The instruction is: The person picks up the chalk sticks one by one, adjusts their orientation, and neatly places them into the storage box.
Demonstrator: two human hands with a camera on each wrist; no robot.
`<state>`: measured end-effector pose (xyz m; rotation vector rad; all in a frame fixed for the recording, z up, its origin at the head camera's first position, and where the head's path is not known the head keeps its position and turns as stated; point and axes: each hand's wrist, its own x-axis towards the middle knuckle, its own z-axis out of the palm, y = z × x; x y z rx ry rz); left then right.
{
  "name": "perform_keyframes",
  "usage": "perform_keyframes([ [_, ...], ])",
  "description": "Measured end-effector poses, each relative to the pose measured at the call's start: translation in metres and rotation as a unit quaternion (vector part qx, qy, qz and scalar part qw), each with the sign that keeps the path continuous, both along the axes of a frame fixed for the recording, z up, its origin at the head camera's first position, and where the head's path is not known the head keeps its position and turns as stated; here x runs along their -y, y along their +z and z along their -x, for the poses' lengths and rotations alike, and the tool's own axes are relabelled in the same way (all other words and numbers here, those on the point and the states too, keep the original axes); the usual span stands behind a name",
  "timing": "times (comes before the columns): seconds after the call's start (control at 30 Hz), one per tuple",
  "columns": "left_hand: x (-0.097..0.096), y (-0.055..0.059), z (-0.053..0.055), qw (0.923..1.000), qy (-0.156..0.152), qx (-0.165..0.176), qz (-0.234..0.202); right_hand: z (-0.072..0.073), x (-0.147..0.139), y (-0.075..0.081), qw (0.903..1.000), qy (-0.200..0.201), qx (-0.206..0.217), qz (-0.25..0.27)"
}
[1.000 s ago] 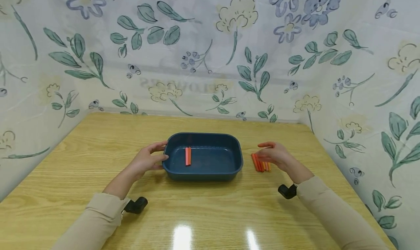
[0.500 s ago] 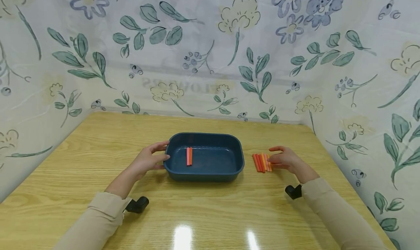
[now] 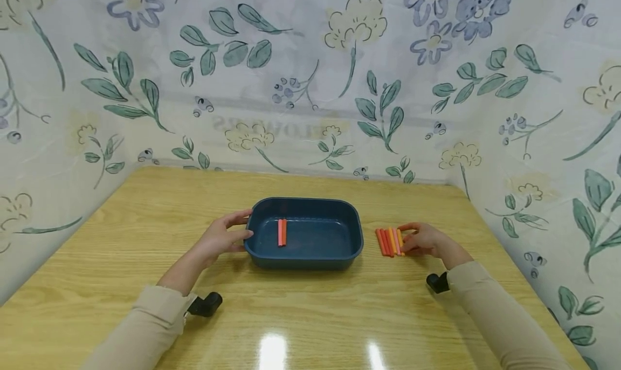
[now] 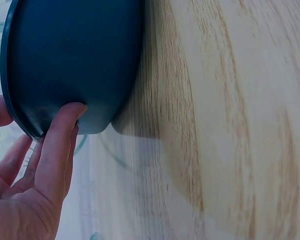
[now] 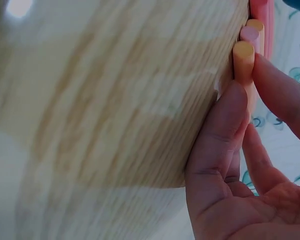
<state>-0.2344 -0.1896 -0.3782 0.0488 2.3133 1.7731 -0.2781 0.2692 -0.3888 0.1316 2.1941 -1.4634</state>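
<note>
The left hand (image 3: 220, 236) holds the left end of a dark blue rectangular container (image 3: 305, 262), with a digit on the rim and fingers along the outer wall (image 4: 75, 65). Inside the container, towards the left, lie a pink and an orange chalk stick (image 3: 282, 232) side by side. To the right of the container a row of several red, orange, pink and yellow chalk sticks (image 3: 386, 242) lies on the table. The right hand (image 3: 429, 239) is at the row's right end. Its fingertips pinch the outermost yellow-orange chalk stick (image 5: 244, 56) beside a pink one.
The wooden table (image 3: 310, 305) has two bright light reflections near its front. Floral cloth (image 3: 310, 105) hangs behind and at both sides. A black wrist camera (image 3: 206, 304) sits on the left wrist, another black wrist camera (image 3: 438, 282) on the right.
The right hand has moved from above the chalk row to its right end and lowered onto the outermost stick, uncovering the others. The left hand stays on the container.
</note>
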Motion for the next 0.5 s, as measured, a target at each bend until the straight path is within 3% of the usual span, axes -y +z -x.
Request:
perform_keyframes([
  [0.27, -0.0011, 0.0014, 0.0016, 0.9999, 0.006, 0.000, 0.009, 0.0017, -0.0010, -0.0001, 0.9998, -0.005, -0.018, 0.001],
  [0.5, -0.0005, -0.0012, 0.0008, 1.0000, 0.007, 0.005, 0.004, -0.0038, 0.0016, 0.0025, 0.9970, -0.074, -0.022, 0.003],
])
